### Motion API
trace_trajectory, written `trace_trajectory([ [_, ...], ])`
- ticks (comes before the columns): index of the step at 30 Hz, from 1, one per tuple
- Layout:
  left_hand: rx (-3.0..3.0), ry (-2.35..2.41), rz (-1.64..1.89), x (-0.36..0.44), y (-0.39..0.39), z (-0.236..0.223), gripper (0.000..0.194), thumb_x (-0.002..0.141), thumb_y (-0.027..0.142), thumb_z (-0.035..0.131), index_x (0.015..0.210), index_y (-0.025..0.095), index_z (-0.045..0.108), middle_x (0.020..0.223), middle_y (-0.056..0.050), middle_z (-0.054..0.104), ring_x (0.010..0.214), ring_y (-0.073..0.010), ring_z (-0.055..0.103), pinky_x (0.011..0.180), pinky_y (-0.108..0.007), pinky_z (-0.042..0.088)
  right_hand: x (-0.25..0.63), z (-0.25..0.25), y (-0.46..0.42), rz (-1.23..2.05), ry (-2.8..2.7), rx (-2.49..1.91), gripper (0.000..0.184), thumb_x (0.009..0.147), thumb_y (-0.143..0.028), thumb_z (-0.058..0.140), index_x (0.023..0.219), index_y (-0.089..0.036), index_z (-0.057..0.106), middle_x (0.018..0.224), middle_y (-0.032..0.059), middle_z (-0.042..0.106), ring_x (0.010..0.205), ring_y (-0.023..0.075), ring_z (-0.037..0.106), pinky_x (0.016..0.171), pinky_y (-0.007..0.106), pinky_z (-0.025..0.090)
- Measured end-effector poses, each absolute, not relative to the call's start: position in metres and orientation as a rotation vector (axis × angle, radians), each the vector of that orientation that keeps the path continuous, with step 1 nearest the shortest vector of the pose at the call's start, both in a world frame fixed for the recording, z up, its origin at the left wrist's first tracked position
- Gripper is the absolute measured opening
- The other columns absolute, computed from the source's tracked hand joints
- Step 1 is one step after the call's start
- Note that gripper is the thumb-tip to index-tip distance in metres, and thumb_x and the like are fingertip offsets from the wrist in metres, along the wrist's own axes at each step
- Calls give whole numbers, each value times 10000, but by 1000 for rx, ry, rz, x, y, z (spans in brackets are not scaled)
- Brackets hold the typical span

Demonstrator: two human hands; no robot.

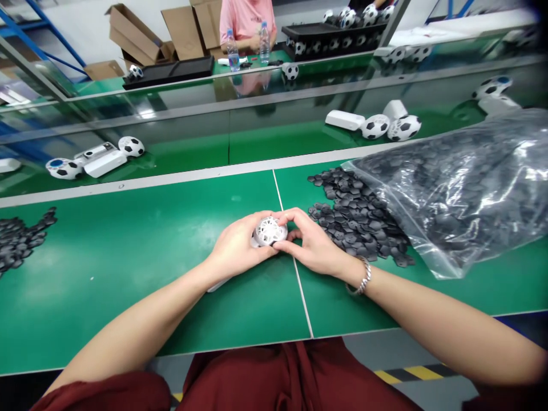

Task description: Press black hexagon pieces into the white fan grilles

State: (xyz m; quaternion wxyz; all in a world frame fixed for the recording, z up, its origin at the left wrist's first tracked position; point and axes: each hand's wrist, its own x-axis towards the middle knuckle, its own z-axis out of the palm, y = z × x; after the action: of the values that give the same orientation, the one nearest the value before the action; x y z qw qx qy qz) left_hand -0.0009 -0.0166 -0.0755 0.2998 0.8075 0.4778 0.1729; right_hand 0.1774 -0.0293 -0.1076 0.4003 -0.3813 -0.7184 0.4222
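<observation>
A white, round, football-patterned shell (270, 230) with openings in its surface is held just above the green bench, near the middle. My left hand (237, 244) is wrapped around its left side, the thumb along the near edge. At the right side, my right hand (311, 244) grips the shell's rim, with curled fingers and thumb touching it. Whether a small piece sits between these fingertips is hidden. Under my left wrist, the edge of a white part (217, 285) shows. Close to my right hand lies a heap of small black flat pieces (363, 220).
A clear plastic bag (471, 188) full of black pieces rests at the right. More black pieces (21, 242) lie far left. Beyond the ledge, white-and-black football units (405, 128) and white cases (105, 164) sit on the green belt (188, 154). Across it sits a person in pink (248, 23).
</observation>
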Motion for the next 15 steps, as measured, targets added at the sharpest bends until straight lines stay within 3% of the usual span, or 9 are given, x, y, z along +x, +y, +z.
trace_trajectory([
  [8, 2152, 1285, 406, -4, -17, -80, 670, 643, 415, 678, 1240, 227, 441, 1266, -60, 512, 1124, -262, 497, 930, -405, 418, 189, -105, -15, 1116, -1832, -1016, 253, 740, -328, 632, 915, -188, 514, 961, 47, 553, 917, 180, 546, 678, 289, 495],
  [15, 2285, 1307, 385, 1, -20, -77, 570, 715, 435, 600, 1219, 206, 464, 1246, -63, 532, 1115, -257, 510, 944, -405, 413, 227, -93, 0, 400, -1933, -1489, 115, 753, -288, 612, 781, -182, 576, 782, 34, 594, 700, 162, 551, 650, 309, 449],
])
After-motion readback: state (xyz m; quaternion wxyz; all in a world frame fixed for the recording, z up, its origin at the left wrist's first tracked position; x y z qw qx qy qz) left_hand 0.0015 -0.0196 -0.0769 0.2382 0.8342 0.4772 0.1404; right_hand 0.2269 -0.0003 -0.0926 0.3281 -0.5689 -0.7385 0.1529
